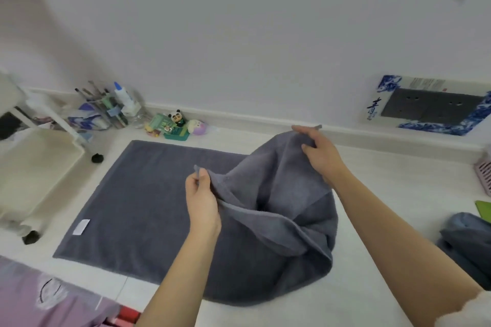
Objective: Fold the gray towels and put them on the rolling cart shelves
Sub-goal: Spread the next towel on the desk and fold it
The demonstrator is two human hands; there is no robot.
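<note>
Gray towel point(138, 202) lay spread on the pale floor point(372, 260), its left half flat with a small white label point(81, 226) near the left edge, its right half lifted and doubled over toward the middle. Nearest the camera, a lilac cloth point(39, 300) filled the lower left corner. Both forearms reached out over the towel. The left hand point(202, 200) pinched one raised corner between thumb and fingers, held above the towel's middle. The right hand point(317, 151) gripped the other raised corner farther off, near the baseboard, so the two hands stood apart with the fabric sagging between them. At the right edge sat a heap of more gray towels point(467, 244), apart from the spread one, with a pink basket point(485, 178) beyond it. To the left stood the white rolling cart point(37, 164), its black casters point(97, 158) just beside the towel's far left corner. Against the wall lay a clear holder of brushes point(106, 106), a panda figurine point(176, 117) and small toys. Farther right, gray wall sockets point(430, 109) sat in a blue-and-white frame.
</note>
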